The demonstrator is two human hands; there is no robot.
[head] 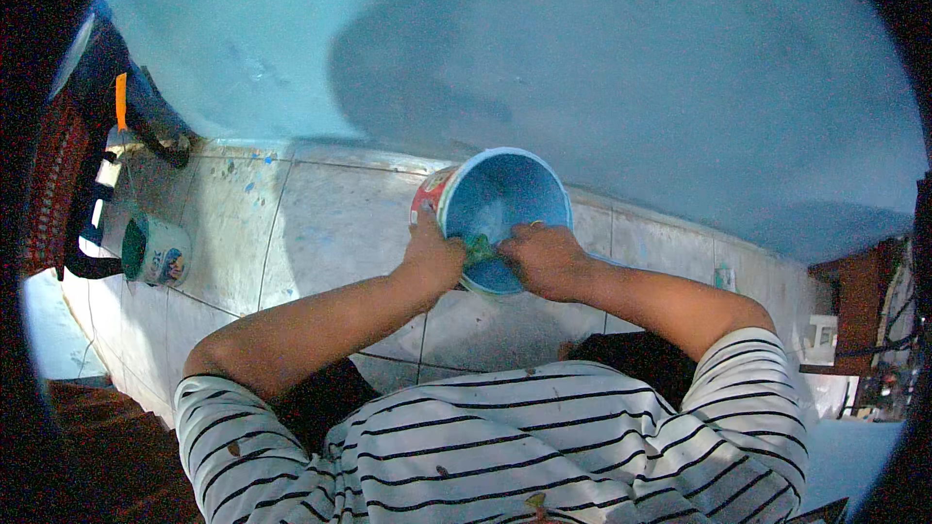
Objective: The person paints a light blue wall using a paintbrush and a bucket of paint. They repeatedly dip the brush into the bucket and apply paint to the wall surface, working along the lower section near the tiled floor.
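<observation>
A plastic bucket (pixel 502 185) tilts towards me at the foot of the wall, its inside coated pale blue and its outer side showing a red label. My left hand (pixel 431 255) grips its left rim, thumb on the outside. My right hand (pixel 546 258) is at the lower right part of the mouth, fingers curled inward. Between the hands a small crumpled green thing (pixel 478 249) lies against the inner wall. It seems to touch my right fingertips, which are partly hidden, so whether they hold it is unclear.
A light-blue wall (pixel 655 87) rises before me, bearing a shadow. On the paint-spotted tile floor (pixel 349 218), a small white pail (pixel 164 251) lies at left near an orange-handled tool (pixel 121 102) and a dark chair-like object (pixel 54 182). Brown furniture (pixel 863 298) stands far right.
</observation>
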